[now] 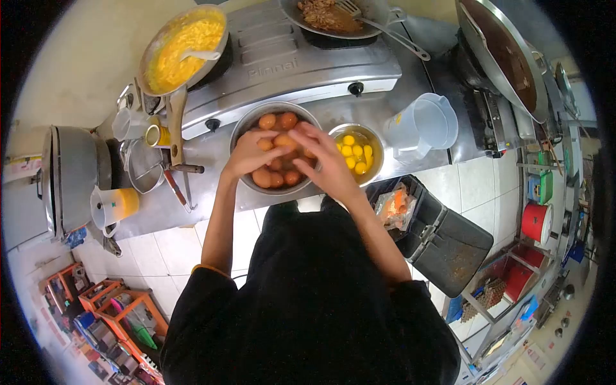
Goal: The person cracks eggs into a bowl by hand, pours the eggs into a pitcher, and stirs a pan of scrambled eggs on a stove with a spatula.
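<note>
Seen from above the person's head, both hands meet over a metal bowl [239, 131] of brown eggs on a steel counter [212, 173]. The left hand [247, 154] is curled, its fingers closed around one egg [282, 140] held just above the pile. The right hand [324, 160] lies over the bowl's right side, fingers bent and pressed against the same egg from the other side; how tightly it grips cannot be told. Both forearms reach forward from black sleeves, elbows out, wrists angled inward so the hands touch. Just to the right of the egg bowl sits a smaller bowl [375, 144] holding raw yolks. Near that stands a clear plastic jug [423, 125]. Behind the bowls is a gas stove [289, 64]; on its left burner rests a pan [183, 48] of yellow scrambled egg, with a white spoon in it. Below the counter on the right, an open black bin [443, 237] holds scraps.
</note>
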{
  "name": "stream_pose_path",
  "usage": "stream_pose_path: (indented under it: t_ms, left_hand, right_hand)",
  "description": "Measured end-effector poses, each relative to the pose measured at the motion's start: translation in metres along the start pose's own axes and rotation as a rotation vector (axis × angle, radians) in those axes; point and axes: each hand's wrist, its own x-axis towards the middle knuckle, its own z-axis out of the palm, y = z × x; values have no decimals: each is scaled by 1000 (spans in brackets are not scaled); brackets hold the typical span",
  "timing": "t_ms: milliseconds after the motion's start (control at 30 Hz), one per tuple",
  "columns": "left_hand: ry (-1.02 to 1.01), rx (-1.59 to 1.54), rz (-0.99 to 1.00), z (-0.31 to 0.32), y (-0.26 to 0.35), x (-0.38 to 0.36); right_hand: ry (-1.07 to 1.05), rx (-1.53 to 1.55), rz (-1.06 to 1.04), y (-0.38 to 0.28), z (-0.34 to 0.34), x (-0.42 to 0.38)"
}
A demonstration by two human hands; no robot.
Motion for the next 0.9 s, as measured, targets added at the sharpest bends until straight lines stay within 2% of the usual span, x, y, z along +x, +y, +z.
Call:
stream_pose_path:
  t_ms: [67, 133, 167, 267, 367, 400, 500, 533, 567, 600, 633, 733, 767, 833, 900]
  left_hand:
    - [-79, -75, 126, 4, 15, -13]
    - [-3, -265, 75, 12, 15, -18]
    - [37, -362, 48, 17, 15, -18]
    - [49, -1197, 22, 40, -9, 1]
    - [244, -958, 184, 98, -10, 23]
    - [284, -879, 211, 115, -2, 26]
    - [212, -1076, 222, 139, 23, 33]
    - [210, -1117, 223, 145, 30, 33]
    - [206, -1159, 214, 151, 35, 30]
    - [202, -1011, 280, 157, 39, 28]
    - [196, -1060, 267, 162, 43, 28]
    - [149, -1195, 249, 171, 45, 34]
    - [128, -1182, 285, 172, 43, 36]
    - [84, -1162, 346, 176, 39, 37]
    - [108, -900, 310, 175, 36, 41]
  right_hand:
    - [-99, 73, 5, 7, 9, 9]
    - [-158, 168, 53, 11, 8, 12]
    - [-67, 126, 22, 11, 5, 11]
    - [226, -30, -62, 2, -14, 5]
    - [416, -57, 59, -4, -13, -8]
    - [311, -87, 101, 4, -11, -9]
    - [469, -165, 99, 5, -24, -18]
    - [532, -76, 152, 6, -28, -24]
    - [495, -108, 166, 6, -29, -26]
    - [459, -142, 183, 4, -31, -25]
    - [426, -177, 199, 3, -33, -25]
    - [554, -66, 267, 14, -40, -37]
    - [607, -8, 277, 16, -42, -41]
    - [530, 61, 324, 19, -45, -46]
    - [491, 242, 383, 40, -41, -50]
